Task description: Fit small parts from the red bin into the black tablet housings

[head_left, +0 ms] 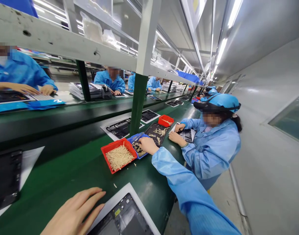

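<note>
My left hand (74, 212) lies with its fingers stretched out at the edge of a white sheet, and nothing shows in its grip. On that sheet rests a black tablet housing (126, 217) with small parts and a yellow label inside. My right hand (148, 145) reaches far forward over a blue tray (141, 155) of small dark and pale pieces. Its fingers are bent together, and what they hold, if anything, is too small to make out. Against the blue tray stands a red tray (120, 155) full of thin pale strips.
A dark tray (155, 132) with scattered strips and a smaller red tray (166, 120) lie beyond. A green post (137, 104) rises close behind the blue tray. At right, a co-worker (210, 143) handles another housing. More housings lie along the green bench (73, 169).
</note>
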{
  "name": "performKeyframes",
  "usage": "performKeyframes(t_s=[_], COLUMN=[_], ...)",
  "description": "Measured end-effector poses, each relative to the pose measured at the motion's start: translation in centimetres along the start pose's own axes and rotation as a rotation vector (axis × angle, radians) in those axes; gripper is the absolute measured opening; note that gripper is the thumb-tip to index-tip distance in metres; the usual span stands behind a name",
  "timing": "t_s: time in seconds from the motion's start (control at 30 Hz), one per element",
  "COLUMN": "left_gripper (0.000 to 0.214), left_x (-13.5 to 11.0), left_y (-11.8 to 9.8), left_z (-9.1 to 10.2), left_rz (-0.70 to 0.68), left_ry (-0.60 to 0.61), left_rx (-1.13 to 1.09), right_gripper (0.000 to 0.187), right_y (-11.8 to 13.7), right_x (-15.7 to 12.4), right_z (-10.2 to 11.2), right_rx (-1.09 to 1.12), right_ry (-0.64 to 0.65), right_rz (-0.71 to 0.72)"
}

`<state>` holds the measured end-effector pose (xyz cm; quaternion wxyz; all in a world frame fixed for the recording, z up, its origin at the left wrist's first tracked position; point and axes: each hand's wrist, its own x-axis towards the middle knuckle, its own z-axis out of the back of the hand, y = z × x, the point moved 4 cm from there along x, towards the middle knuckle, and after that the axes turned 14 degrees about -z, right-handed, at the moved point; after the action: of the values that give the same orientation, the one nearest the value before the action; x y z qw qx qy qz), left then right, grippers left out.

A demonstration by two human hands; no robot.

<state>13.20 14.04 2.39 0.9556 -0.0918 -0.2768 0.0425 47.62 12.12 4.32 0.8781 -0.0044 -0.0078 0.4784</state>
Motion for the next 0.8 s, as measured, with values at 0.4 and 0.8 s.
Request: performKeyframes(t_s=[0.4, 0.8], left_gripper=[0.034, 0.043], left_x=[1.9, 6.2], left_y=[0.0, 2.7], left_z=[-0.7, -1.4], left_rz=[-0.002, 0.357], left_ry=[-0.031, -0.088], left_rx=[-0.044, -0.438], right_gripper=[0.025, 0.040], right_y=[0.1, -0.8], right_x=[0.3, -0.9], right_z=[-0.3, 1.4], right_rx=[0.238, 1.077], right_ry=[-0.005, 0.044], right_rz=[-0.071, -0.165])
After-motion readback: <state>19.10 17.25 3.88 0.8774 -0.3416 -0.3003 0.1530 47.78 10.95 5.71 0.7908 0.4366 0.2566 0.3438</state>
